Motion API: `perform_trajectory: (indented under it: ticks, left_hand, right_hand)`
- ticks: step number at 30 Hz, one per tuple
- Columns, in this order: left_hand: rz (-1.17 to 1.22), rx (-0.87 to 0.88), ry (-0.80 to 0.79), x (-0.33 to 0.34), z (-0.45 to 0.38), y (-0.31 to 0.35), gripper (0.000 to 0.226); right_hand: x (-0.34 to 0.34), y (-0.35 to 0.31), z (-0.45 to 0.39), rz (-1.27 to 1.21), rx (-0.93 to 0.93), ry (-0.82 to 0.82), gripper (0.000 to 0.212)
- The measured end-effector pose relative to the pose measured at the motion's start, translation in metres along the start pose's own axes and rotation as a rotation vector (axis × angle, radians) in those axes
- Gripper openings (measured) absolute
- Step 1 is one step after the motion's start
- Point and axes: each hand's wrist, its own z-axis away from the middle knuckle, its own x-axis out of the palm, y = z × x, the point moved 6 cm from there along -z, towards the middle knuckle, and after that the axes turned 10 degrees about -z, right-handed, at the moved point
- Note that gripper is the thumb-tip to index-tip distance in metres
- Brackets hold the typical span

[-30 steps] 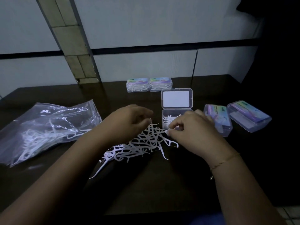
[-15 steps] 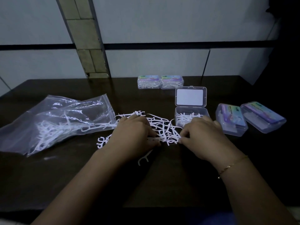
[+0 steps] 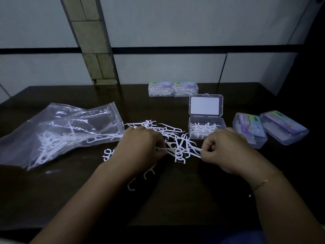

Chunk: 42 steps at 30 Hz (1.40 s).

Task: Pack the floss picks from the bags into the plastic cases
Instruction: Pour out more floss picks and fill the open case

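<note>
Your dark table (image 3: 52,199) fills the view, backed at twelve o'clock by a pale panelled wall (image 3: 175,23) with a brick-faced pillar (image 3: 91,41); the room is dim. At nine o'clock lies the clear zip bag (image 3: 58,131), picks inside and spilling from its mouth. At two o'clock the open case (image 3: 207,128) holds a few picks, its lid (image 3: 205,105) standing upright. Two closed cases (image 3: 270,129) sit at three o'clock, and two filled cases (image 3: 173,89) at twelve.

The loose floss picks (image 3: 172,138) lie heaped at centre between your hands. Your left hand (image 3: 140,147) is curled, pinching a pick at its fingertips. Your right hand (image 3: 226,152) is curled too, pinching one pick's thin end.

The risk: the picks look interlocked, so lifting one may drag others off the heap or toward the near edge, where strays (image 3: 149,172) already lie. In this light you could overlook white picks half hidden under your wrists. A careless reach could also knock the light case.
</note>
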Motion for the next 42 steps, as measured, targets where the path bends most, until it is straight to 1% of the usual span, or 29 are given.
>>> perform_trajectory:
  ticks: [2,4,6,8,9,12,17,19,23,27,29,33,36,39,42]
  left_hand:
    - [-0.011,-0.003,-0.001,0.0,0.0,0.0,0.021]
    - [-0.04,0.008,-0.01,0.002,-0.001,0.001,0.027]
    - [-0.061,0.02,-0.026,0.002,-0.001,0.002,0.031]
    - [-0.074,0.034,-0.031,0.002,-0.001,0.005,0.033]
    - [-0.074,0.045,-0.031,0.001,-0.001,0.006,0.033]
    - [-0.067,0.08,-0.043,0.0,-0.002,0.012,0.032]
    - [-0.134,0.126,-0.078,0.003,-0.008,0.013,0.028]
    - [-0.149,0.156,-0.105,0.003,-0.013,0.013,0.027]
    - [-0.181,0.215,-0.158,0.002,-0.024,0.014,0.025]
    - [-0.273,0.311,-0.233,0.002,-0.035,0.017,0.027]
    - [-0.299,0.347,-0.274,0.003,-0.038,0.018,0.028]
    - [-0.312,0.389,-0.292,0.003,-0.042,0.02,0.026]
    - [-0.277,0.372,-0.305,0.003,-0.045,0.017,0.026]
    - [-0.254,0.36,-0.327,0.003,-0.046,0.016,0.031]
    - [-0.258,0.383,-0.337,0.004,-0.048,0.02,0.025]
  right_hand:
    - [-0.007,0.005,0.001,-0.089,0.012,0.012,0.028]
    - [-0.017,0.01,-0.001,-0.126,0.016,0.05,0.025]
    - [-0.028,0.012,-0.008,-0.062,0.024,0.144,0.017]
    - [-0.038,0.011,-0.019,0.068,0.031,0.256,0.008]
    - [-0.039,0.01,-0.024,0.136,0.033,0.291,0.009]
    - [-0.031,0.01,-0.039,0.253,0.042,0.294,0.016]
    - [-0.022,0.006,-0.051,0.31,0.025,0.271,0.015]
    - [-0.021,0.008,-0.051,0.297,0.035,0.269,0.016]
    - [-0.026,0.015,-0.045,0.214,0.024,0.324,0.021]
    - [-0.019,0.013,-0.047,0.154,-0.037,0.25,0.02]
    - [-0.016,0.014,-0.048,0.158,-0.026,0.239,0.02]
    - [-0.019,0.021,-0.047,0.152,0.021,0.287,0.025]
    - [-0.023,0.021,-0.045,0.11,0.01,0.345,0.028]
    - [-0.027,0.023,-0.043,0.054,0.005,0.423,0.026]
    - [-0.031,0.026,-0.041,-0.017,0.002,0.492,0.024]
